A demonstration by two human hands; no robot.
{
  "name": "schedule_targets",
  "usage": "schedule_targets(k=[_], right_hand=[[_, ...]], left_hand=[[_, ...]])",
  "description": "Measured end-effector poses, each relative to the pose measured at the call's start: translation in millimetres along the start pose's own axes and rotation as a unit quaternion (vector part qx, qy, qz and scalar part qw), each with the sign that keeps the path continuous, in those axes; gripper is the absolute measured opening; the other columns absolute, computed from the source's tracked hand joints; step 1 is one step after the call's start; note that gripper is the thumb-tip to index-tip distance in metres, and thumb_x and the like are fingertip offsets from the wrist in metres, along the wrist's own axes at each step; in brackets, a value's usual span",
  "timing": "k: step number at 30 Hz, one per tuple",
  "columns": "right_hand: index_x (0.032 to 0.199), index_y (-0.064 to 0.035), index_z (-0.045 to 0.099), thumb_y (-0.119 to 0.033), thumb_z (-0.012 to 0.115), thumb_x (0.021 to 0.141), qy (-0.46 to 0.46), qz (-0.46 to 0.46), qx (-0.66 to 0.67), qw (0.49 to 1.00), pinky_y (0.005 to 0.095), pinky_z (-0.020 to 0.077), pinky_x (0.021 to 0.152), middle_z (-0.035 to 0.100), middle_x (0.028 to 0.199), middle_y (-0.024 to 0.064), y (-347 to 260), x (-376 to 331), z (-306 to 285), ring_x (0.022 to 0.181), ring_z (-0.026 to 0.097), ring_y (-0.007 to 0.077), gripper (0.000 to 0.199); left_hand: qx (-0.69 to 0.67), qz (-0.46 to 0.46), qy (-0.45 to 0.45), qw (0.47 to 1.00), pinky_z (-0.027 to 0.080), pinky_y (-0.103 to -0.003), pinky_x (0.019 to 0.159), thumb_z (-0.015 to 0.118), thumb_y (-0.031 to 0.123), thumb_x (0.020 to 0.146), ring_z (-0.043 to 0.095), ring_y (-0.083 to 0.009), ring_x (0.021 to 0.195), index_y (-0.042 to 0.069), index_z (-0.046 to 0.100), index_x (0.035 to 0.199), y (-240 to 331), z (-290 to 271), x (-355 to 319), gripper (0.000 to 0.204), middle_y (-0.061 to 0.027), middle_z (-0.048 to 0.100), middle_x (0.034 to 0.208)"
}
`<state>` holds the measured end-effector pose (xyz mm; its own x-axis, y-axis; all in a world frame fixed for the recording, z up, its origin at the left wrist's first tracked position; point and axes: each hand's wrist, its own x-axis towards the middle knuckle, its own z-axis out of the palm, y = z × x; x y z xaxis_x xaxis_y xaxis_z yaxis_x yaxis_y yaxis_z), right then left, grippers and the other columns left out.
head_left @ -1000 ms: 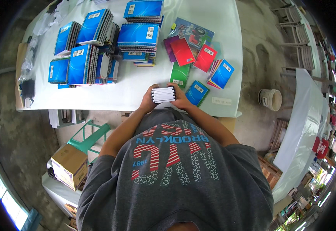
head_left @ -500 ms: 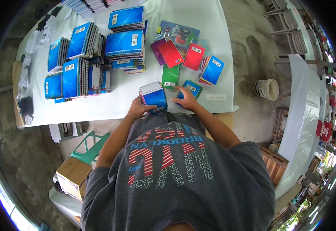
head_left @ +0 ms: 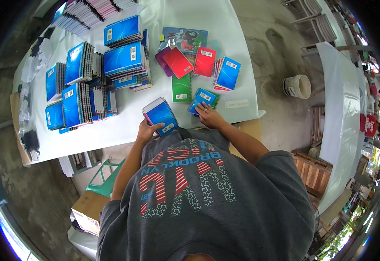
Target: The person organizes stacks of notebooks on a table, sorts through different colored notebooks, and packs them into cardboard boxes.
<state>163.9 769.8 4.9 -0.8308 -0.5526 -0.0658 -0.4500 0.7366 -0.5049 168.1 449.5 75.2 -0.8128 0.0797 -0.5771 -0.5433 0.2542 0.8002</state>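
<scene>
My left hand [head_left: 146,130] is closed around the lower left edge of a small stack of blue spiral notebooks [head_left: 161,115], its thumb across the top cover. This stack sits tilted at the table's front edge, close to my body. To the right, my right hand [head_left: 209,117] lies with its fingers stretched over the lower part of another small pile of blue spiral notebooks [head_left: 204,98]. A green notebook [head_left: 181,89] lies just beyond, between the two piles. Farther off are red notebooks [head_left: 205,61], a purple notebook [head_left: 164,61] and a fanned blue-topped pile [head_left: 228,71].
Tall stacks of blue notebooks [head_left: 124,59] stand on the left of the white table [head_left: 124,126]. A picture-covered folder [head_left: 184,38] lies at the back. A paper strip [head_left: 236,104] is near the right edge. A white bucket [head_left: 297,86] stands on the floor.
My right hand has moved from the left side of the right blue pile onto its top cover. My left hand keeps its hold on the other stack. The whole view has shifted slightly.
</scene>
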Motion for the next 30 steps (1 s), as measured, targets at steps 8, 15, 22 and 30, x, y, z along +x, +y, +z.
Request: schedule_targets(k=[8, 15, 22, 30], right_hand=[[0.11, 0.0004, 0.051, -0.016, 0.046, 0.091, 0.269, 0.21, 0.282, 0.897, 0.037, 0.0428, 0.052, 0.059, 0.068, 0.0139, -41.5, 22.0, -72.8, 0.057, 0.058, 0.0293, 0.025], [0.104, 0.0023, 0.057, -0.013, 0.051, 0.089, 0.317, 0.19, 0.411, 0.834, 0.0275, 0.0426, 0.054, 0.058, 0.07, 0.0108, -76.4, 44.5, -113.8, 0.056, 0.052, 0.0112, 0.021], [0.11, -0.0081, 0.06, -0.015, 0.055, 0.087, 0.165, -0.214, 0.166, 0.948, 0.0398, 0.0388, 0.097, 0.058, 0.116, 0.0098, -114.2, 64.7, -130.8, 0.114, 0.051, 0.0261, 0.025], [0.127, -0.0041, 0.043, -0.025, 0.075, 0.073, 0.197, 0.01, 0.245, 0.949, 0.0365, 0.0355, 0.099, 0.054, 0.118, 0.0146, -103.3, 71.6, -81.1, 0.112, 0.05, 0.029, 0.066]], left_hand=[[-0.055, -0.018, 0.0, 0.998, 0.049, -0.031, 0.079, 0.077, 0.022, 0.065, 0.062, -0.0201, 0.086, -0.005, 0.058, 0.104, -3.2, -0.2, -0.6, 0.051, -0.0139, 0.065, 0.096], [-0.048, -0.041, 0.026, 0.998, 0.049, -0.028, 0.066, 0.076, 0.021, 0.066, 0.061, -0.0165, 0.073, -0.004, 0.058, 0.101, 1.6, -0.3, 3.6, 0.047, -0.0116, 0.065, 0.089], [-0.106, -0.051, 0.007, 0.993, 0.049, -0.027, 0.061, 0.065, 0.024, 0.075, 0.061, -0.0159, 0.071, -0.001, 0.057, 0.105, -11.6, -0.6, 19.7, 0.039, -0.0104, 0.064, 0.087], [-0.092, -0.011, -0.071, 0.993, 0.046, -0.028, 0.065, 0.061, 0.019, 0.074, 0.058, -0.0143, 0.073, 0.0, 0.059, 0.102, 7.9, -6.4, 23.4, 0.034, -0.0066, 0.063, 0.087]])
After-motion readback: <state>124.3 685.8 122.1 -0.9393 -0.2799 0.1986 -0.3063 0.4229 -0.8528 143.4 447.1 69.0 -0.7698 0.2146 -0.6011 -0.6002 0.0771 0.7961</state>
